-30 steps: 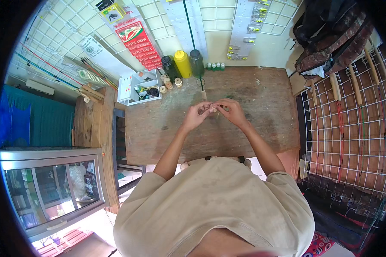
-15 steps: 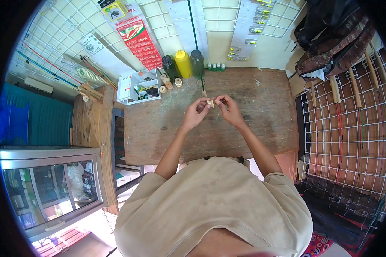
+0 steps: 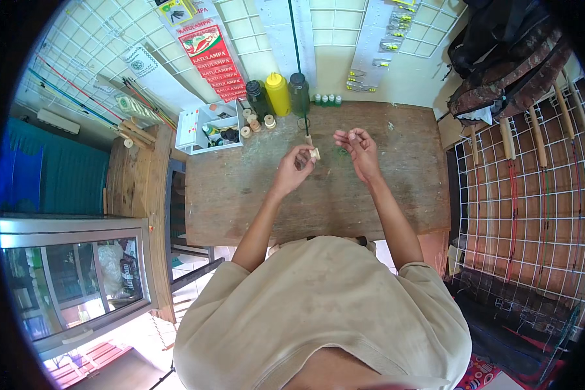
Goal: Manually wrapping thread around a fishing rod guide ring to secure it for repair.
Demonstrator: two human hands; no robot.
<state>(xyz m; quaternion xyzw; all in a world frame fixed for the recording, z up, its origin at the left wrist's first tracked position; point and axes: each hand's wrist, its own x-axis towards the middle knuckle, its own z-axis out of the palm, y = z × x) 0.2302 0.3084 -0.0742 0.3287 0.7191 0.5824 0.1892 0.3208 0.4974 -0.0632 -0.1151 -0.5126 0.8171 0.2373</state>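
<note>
My left hand (image 3: pixel 294 170) pinches a small pale wooden spool (image 3: pixel 314 155) over the middle of the workbench (image 3: pixel 260 205). Off to its right, my right hand (image 3: pixel 363 155) is raised with its fingers curled and the thumb against them. What sits between those fingertips, if anything, is too small to make out. A loose green loop (image 3: pixel 343 151) of thin line shows just under the right fingertips. Directly beyond the spool is a slim green rod (image 3: pixel 298 58) with a short wooden end (image 3: pixel 309 139), close to my left fingertips.
A white divided box (image 3: pixel 195 140) stands at the back left, beside several wooden spools (image 3: pixel 255 125). Dark bottles (image 3: pixel 299 94) flank a yellow squeeze bottle (image 3: pixel 277 94), with small green vials (image 3: pixel 328 101) to the right. Rods hang on a wire rack (image 3: pixel 526 208); a glass-fronted cabinet (image 3: pixel 78 224) is at left.
My right hand has moved right and slightly up, away from the spool. My left hand keeps hold of the spool, lowered slightly to the left. The green loop now shows between the hands.
</note>
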